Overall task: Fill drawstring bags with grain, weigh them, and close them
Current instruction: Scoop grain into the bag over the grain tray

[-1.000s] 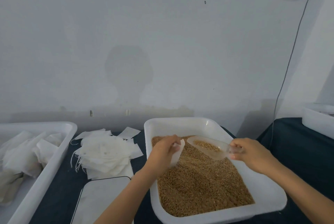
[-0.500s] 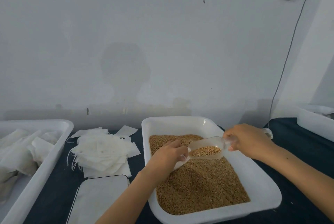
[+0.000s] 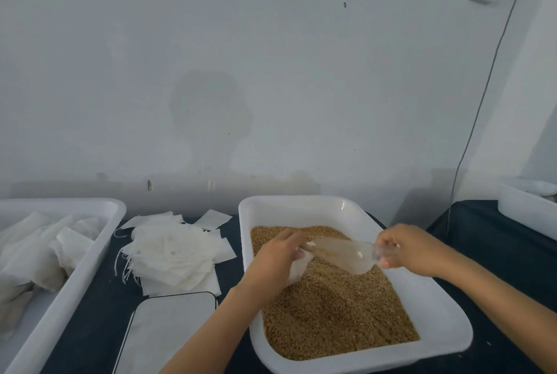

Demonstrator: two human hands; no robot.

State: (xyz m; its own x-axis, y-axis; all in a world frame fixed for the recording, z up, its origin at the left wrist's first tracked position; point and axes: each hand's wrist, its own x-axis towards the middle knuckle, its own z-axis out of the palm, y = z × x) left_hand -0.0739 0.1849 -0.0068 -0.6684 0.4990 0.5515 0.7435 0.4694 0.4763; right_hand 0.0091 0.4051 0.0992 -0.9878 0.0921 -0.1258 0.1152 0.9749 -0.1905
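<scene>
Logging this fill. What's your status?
Left hand holds bag open; right hand tips scoop into it, over grain tub. Nothing obstructing.

Head view, forward-down, near hands (image 3: 340, 253)

I'm seeing a small white drawstring bag (image 3: 298, 268) hanging over brown grain (image 3: 331, 307) that is filling a white tub (image 3: 446, 325); a clear plastic scoop (image 3: 340, 254) is tilting, its mouth touching the bag's opening.
</scene>
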